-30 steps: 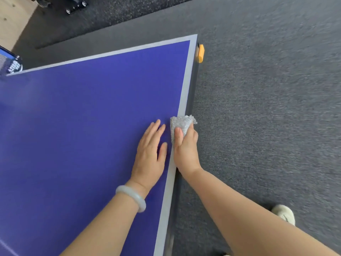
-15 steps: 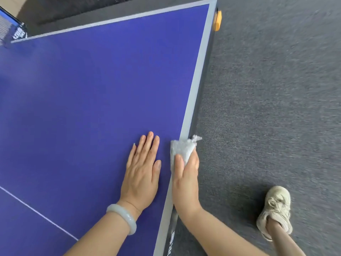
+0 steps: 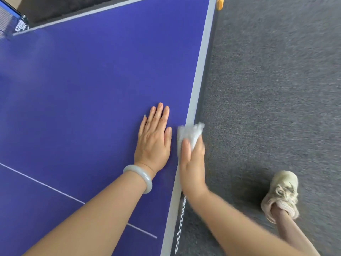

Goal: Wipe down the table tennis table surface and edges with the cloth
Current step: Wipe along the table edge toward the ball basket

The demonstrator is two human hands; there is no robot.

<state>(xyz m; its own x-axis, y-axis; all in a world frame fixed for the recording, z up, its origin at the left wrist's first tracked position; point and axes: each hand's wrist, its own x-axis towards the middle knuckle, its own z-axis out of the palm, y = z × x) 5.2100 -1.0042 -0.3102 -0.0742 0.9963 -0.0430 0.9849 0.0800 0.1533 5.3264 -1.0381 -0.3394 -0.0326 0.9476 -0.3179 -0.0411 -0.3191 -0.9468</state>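
Note:
The blue table tennis table fills the left of the view, with a grey-white border line along its right edge. My right hand grips a small white cloth wrapped over that edge, thumb on top, fingers down the side. My left hand lies flat on the blue surface just left of the cloth, fingers straight, a pale bangle on the wrist.
Grey carpet lies to the right of the table. A yellow corner guard marks the far corner. The net post shows at the top left. My foot in a cream shoe stands near the edge.
Both hands and the cloth have slid along the right edge away from the far corner. The corner has moved up in the view and the white centre line has appeared.

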